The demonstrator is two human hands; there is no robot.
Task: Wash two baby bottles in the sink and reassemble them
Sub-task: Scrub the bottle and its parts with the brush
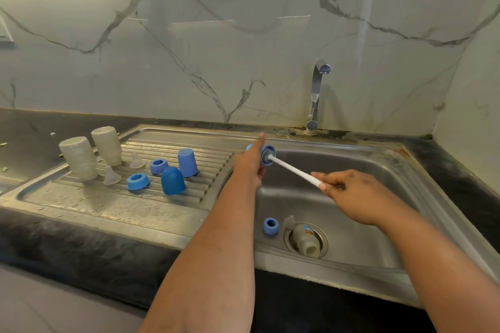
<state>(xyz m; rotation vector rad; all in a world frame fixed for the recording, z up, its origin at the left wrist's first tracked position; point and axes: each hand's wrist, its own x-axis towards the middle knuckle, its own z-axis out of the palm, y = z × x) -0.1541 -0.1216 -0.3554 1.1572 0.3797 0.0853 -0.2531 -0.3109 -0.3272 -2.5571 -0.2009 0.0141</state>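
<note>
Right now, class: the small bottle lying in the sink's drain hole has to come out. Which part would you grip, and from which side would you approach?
Probably grip the small bottle round its body just behind the open mouth, coming from above. It lies tilted in the drain, mouth toward the viewer, its top side exposed, while the drain's rim hems in its lower side.

Bottle [305, 238] blocks the drain; basin [365, 197] elsewhere open.

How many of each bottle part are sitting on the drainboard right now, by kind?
Bottles: 2
Clear nipples: 2
Blue collar rings: 2
Blue caps: 2
Total: 8
</note>
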